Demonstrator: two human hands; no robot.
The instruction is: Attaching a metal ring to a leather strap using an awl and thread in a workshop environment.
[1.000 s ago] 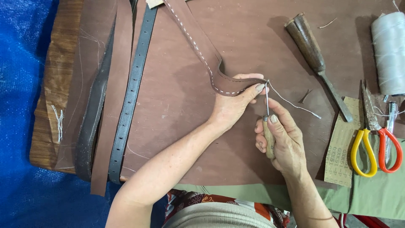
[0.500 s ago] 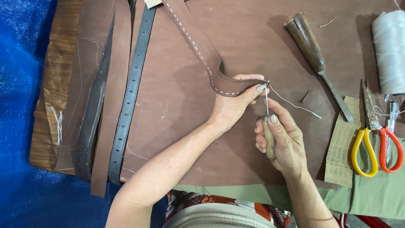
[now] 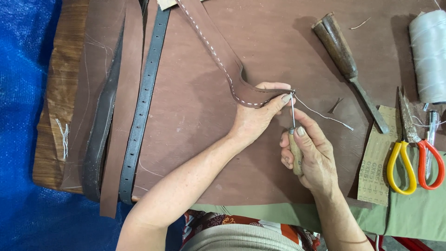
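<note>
Fingers of the left hand point(image 3: 253, 118) are pinching the curved end of a brown stitched leather strap point(image 3: 218, 56), thumb and forefinger closed on its edge near the middle of the brown work board point(image 3: 200, 116). Closed in a fist, the right hand point(image 3: 312, 153) is gripping the wooden handle of an awl point(image 3: 293, 132), its thin metal shaft standing upright with the tip touching the strap end just beside the left fingertips. A pale thread point(image 3: 325, 116) is trailing from that spot toward the board's right edge. The strap itself is running up to the board's top edge. A dark punched belt point(image 3: 141, 107) and plain leather strips are lying along the left edge. Toward the right edge a wooden-handled chisel point(image 3: 346, 65), yellow-and-orange scissors point(image 3: 413, 158) and a spool of white thread point(image 3: 428, 53) are resting, well apart from both hands.
</note>
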